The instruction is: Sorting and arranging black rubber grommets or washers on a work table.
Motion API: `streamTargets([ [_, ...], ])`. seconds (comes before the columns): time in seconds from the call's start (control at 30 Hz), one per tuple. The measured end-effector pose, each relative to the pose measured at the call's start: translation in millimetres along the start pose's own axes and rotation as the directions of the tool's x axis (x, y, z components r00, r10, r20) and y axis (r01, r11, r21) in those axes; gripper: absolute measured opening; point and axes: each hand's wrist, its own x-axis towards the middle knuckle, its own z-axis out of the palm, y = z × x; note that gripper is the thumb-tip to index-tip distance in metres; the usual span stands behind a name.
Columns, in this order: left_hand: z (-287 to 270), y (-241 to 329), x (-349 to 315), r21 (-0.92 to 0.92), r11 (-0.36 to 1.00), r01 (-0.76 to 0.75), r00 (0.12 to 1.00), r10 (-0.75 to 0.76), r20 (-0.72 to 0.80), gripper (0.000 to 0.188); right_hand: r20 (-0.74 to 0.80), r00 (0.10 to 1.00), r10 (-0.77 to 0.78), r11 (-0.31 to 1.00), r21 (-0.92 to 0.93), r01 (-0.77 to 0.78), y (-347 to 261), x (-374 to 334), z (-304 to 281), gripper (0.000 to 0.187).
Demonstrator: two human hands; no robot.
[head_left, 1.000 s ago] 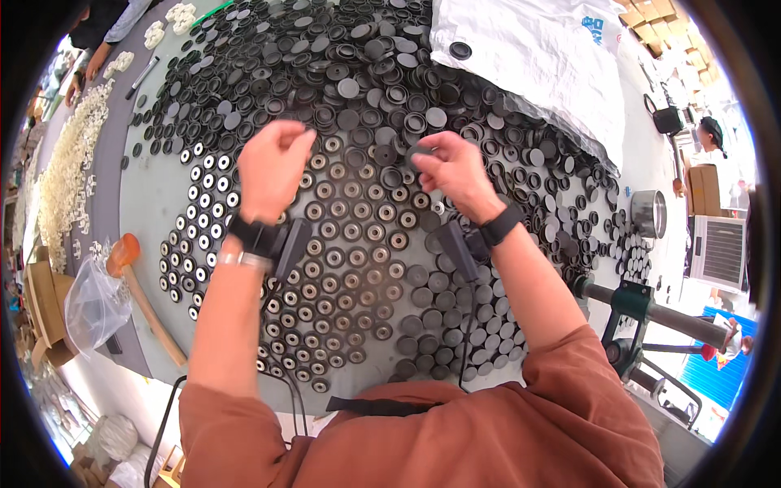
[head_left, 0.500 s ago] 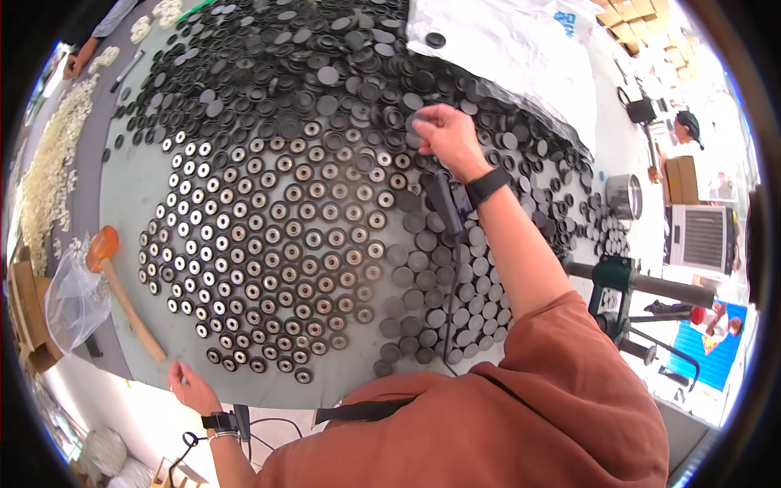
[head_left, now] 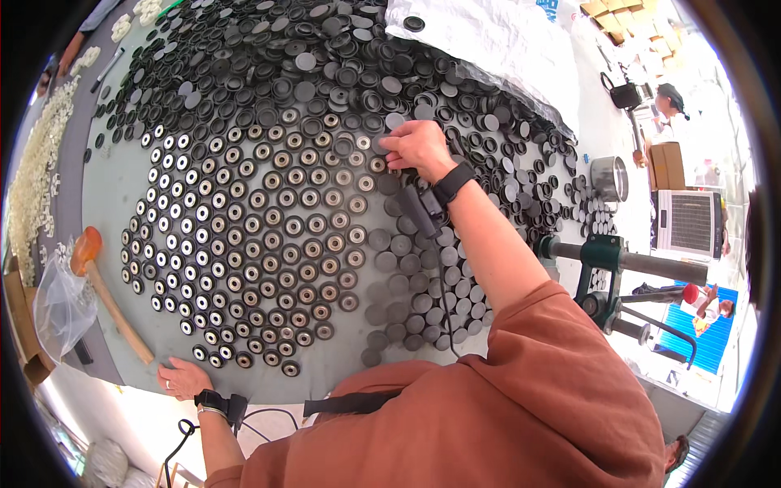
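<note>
Dark disc (head_left: 380, 145) is showing at upper centre of frame; right hand (head_left: 419, 150) is apparently pinching its edge. Rim-only pinch should be sparing neighbouring ringed parts (head_left: 311, 198). Left hand (head_left: 184, 379) is resting lower left on surface (head_left: 110, 191), grip spread.

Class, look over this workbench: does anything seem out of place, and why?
One round black disc lies alone on the white plastic sack; it looks stray, since similar black discs lie heaped beside the sack.
</note>
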Motion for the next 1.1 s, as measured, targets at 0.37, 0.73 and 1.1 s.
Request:
streamTargets([
  [0.37,-7,6,-2,0.009,1.000,0.011,1.000,-0.011,0.010,0.048,0.165,0.983,0.081,0.994,-0.090,-0.067,-6,19,-18,0.020],
  [0.73,-9,13,-1,0.013,0.998,0.057,0.998,-0.058,0.031,0.048,0.128,0.973,0.194,0.877,-0.466,-0.114,-20,41,-22,0.031],
  [1.1,-10,9,-2,0.015,0.999,0.052,0.998,-0.053,0.018,0.046,0.230,0.672,-0.704,0.298,-0.764,0.573,4,-12,-1,0.028],
])
